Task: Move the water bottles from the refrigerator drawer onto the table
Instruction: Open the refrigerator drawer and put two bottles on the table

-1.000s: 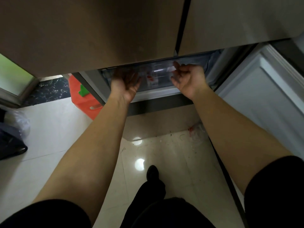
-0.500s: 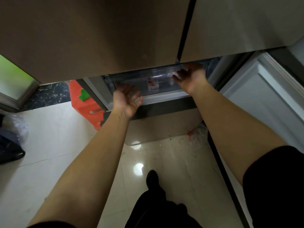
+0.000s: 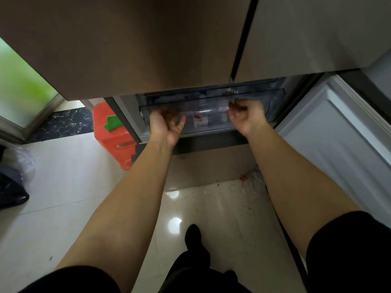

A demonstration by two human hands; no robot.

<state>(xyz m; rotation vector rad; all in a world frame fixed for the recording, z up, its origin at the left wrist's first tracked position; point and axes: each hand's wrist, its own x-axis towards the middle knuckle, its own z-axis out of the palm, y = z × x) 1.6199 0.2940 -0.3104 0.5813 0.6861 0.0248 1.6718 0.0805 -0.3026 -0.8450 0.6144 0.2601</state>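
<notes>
Gripping drawer rim: left hand; right hand | bottles indistinct

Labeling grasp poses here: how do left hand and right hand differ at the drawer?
The left hand sits lower on the clear drawer front, palm up with fingers curled toward its top edge. The right hand is higher, at the drawer's rim near the right end, more tightly closed. The left is nearer the drawer's left end. Both curl onto the drawer front; neither holds a bottle.
</notes>
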